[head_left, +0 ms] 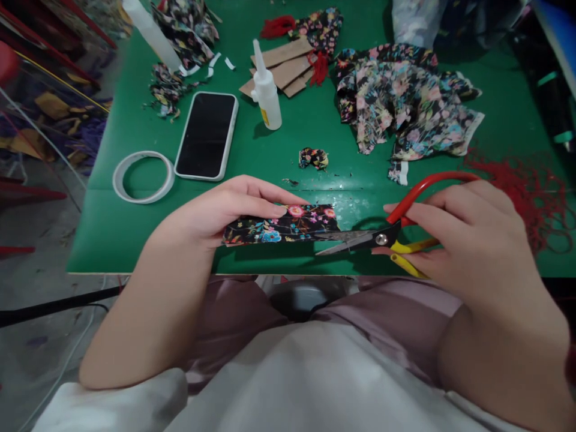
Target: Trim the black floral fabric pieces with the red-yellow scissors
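1. The green table (315,174) is crowded. A phone (207,135), a tape ring (117,179) and a glue bottle (267,99) sit on its far half, well apart from both hands.
2. A pile (400,102) of floral cloth is heaped at the far right, with no hand near it.
3. The right hand (468,240) is clamped through the handles of the scissors (382,239), red loop on top and yellow below.
4. The left hand (216,210) pinches the strip (288,223) at its left end, fingers on top. It holds the strip level over the near table edge.
5. The scissors point left with the blades barely parted, tips touching the strip's lower right edge. The strip's right end is unsupported, so it looks likely to fold between the blades and cut ragged.
6. The strip runs right out of the pinch, with the fingertips lying along its top edge. A long bite could bring steel close to those fingers.
7. A scrap (314,158) lies alone at mid-table.
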Motion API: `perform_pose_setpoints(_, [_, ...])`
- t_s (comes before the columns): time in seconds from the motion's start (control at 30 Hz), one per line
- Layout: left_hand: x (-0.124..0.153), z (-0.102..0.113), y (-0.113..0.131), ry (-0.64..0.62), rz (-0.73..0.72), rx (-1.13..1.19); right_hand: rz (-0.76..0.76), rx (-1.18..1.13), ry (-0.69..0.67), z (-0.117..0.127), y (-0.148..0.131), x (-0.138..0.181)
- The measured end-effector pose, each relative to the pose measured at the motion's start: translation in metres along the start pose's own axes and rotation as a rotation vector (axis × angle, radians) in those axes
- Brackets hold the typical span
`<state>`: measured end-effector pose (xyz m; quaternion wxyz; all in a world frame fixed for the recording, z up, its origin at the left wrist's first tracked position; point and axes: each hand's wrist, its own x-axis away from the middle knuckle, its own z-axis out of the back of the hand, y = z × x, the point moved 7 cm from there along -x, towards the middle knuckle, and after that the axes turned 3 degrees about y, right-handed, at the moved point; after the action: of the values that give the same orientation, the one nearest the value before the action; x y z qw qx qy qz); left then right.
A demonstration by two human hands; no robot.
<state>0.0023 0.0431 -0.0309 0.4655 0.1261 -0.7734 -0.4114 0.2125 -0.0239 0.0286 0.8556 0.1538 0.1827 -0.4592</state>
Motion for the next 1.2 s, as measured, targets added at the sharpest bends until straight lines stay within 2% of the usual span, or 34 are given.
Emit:
perform_pose_setpoints(0.53, [-0.0033, -0.0018, -0.0036, -0.019, 0.021, 0.011, -0.058, 0.011, -0.041, -0.0017, -0.0018, 0.0012])
perform_pose_setpoints(0.87, [-0.0039, -0.0012, -0.0037, -0.058, 0.015, -0.036, -0.033, 0.007, -0.087, -0.0054, -0.0034, 0.0004])
perform_pose_setpoints(1.2, [-0.0042, -0.0011, -0.0034, -0.03, 0.036, -0.012, -0.033, 0.019, -0.081, -0.0056, -0.0016, 0.001])
